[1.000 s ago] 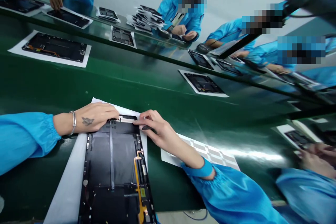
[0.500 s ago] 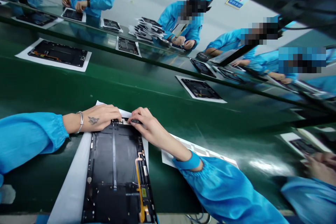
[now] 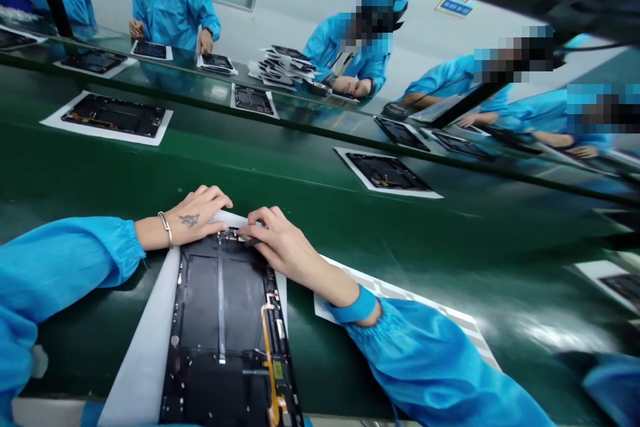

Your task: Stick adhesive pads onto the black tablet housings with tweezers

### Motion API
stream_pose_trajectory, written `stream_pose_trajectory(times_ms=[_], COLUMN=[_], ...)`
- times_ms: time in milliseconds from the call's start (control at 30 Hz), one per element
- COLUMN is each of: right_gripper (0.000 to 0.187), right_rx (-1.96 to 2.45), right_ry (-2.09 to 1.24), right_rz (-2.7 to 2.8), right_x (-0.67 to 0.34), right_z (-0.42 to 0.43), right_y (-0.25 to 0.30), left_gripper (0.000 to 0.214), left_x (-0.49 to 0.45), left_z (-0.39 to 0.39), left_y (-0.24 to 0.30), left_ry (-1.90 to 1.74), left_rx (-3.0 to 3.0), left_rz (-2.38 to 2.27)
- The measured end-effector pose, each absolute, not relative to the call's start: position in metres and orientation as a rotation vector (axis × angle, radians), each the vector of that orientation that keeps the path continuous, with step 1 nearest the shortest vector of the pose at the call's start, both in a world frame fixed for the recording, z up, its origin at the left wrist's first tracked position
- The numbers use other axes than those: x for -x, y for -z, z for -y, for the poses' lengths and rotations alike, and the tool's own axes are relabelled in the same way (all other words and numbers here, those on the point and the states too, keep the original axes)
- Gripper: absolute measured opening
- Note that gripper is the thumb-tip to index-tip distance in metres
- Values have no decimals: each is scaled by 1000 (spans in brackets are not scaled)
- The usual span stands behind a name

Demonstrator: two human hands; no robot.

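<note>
A black tablet back housing (image 3: 220,340) lies on a white paper sheet (image 3: 143,347) on the green conveyor belt (image 3: 320,227), with a yellow flex cable (image 3: 267,347) along its right side. My left hand (image 3: 193,217), with a silver bangle and a wrist tattoo, sits just past the housing's top left corner, holding nothing I can see. My right hand (image 3: 285,247) reaches the top edge and pinches a small dark tool (image 3: 250,240) against a small circuit board (image 3: 228,235). The tool's tip is partly hidden by my fingers.
A paper sheet with grey pads (image 3: 400,300) lies under my right forearm. More black panels on white paper (image 3: 115,117) lie along the belt. Beyond a dark rail (image 3: 320,133), co-workers in blue gowns handle panels near a stack of papers (image 3: 283,63).
My right hand has slid left along the housing's top edge with the dark tool. My left hand has lifted slightly, uncovering the small board. The whole view has shifted as my head moved.
</note>
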State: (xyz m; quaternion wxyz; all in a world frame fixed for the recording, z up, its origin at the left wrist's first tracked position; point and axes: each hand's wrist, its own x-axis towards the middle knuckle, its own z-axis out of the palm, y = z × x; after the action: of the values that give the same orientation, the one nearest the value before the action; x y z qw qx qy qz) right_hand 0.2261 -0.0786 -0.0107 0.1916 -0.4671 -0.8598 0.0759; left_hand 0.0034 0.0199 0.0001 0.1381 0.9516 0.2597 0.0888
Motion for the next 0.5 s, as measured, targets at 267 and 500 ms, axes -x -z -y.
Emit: stream_pose_trajectory(times_ms=[267, 500], right_gripper=[30, 22], right_rx=[1076, 1273], right_ry=[-218, -2], right_rz=[2235, 1655], right_x=[-244, -275], right_z=[85, 96], right_y=[-21, -14], left_gripper=[11, 21], left_x=[-7, -12], left_z=[-31, -147], left_y=[-12, -48], left_ry=[-101, -561], left_rx=[-2798, -2536], left_rz=[-744, -1514])
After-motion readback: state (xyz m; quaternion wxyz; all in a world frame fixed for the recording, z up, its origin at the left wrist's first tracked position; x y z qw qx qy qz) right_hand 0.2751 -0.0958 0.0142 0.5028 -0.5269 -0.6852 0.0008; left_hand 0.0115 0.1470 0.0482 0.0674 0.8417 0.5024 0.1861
